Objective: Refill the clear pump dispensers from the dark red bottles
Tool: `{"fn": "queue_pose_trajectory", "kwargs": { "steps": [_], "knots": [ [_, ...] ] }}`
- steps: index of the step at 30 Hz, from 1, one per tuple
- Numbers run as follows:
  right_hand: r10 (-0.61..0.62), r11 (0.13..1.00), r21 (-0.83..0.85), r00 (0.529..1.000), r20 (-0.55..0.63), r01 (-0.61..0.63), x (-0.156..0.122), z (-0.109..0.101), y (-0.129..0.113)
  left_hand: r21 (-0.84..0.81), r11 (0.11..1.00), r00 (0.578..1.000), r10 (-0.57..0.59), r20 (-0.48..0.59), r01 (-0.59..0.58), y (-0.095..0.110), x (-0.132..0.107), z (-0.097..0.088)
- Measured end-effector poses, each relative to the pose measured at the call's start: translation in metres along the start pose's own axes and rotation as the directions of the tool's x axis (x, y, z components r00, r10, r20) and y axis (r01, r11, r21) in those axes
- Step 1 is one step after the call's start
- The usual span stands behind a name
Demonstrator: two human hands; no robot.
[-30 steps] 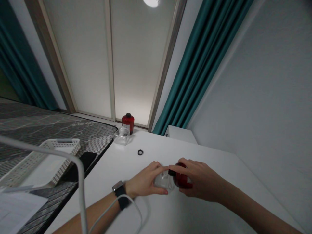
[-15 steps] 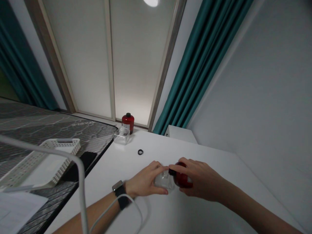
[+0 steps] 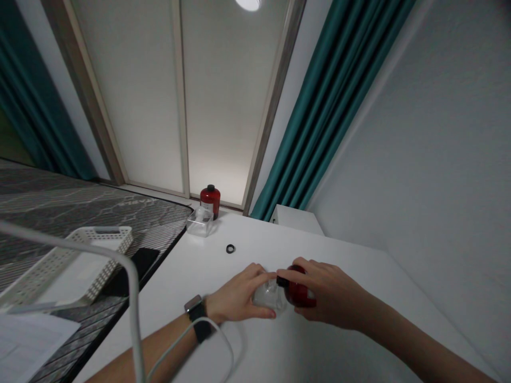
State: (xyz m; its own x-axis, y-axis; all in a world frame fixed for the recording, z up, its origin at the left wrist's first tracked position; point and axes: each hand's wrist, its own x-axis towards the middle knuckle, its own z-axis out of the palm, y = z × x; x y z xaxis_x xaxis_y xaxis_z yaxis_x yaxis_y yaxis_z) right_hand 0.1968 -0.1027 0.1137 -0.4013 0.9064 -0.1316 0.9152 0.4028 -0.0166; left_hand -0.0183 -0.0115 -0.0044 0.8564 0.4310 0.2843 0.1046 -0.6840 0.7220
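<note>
Well in from the smooth white table's (image 3: 191, 271) left edge, the right hand (image 3: 329, 292) grasps a glossy, dark-red, rounded bottle (image 3: 297, 295) with a pale label, tipped so its black cap (image 3: 282, 281) points left. The left hand's (image 3: 248, 292) fingers curl around a clear, colourless container (image 3: 266, 296) beside that cap.

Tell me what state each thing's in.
Held red bottle: tipped sideways in the right hand
Clear container: held by the left hand, fill unclear
Far red bottle: upright, black top on
Black ring: lying flat
Teal curtain: gathered aside
Frosted doors: shut
White basket: upright
</note>
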Motion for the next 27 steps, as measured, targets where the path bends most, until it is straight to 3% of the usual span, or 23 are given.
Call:
{"fn": "queue_pose_trajectory", "kwargs": {
  "steps": [27],
  "knots": [
    [-0.021,1.000,0.001,1.000,-0.017,0.021,0.0017,0.0038,-0.0010,-0.002,1.000,1.000,0.014,-0.002,-0.014,-0.0007,0.0007,0.0008]
  ]
}}
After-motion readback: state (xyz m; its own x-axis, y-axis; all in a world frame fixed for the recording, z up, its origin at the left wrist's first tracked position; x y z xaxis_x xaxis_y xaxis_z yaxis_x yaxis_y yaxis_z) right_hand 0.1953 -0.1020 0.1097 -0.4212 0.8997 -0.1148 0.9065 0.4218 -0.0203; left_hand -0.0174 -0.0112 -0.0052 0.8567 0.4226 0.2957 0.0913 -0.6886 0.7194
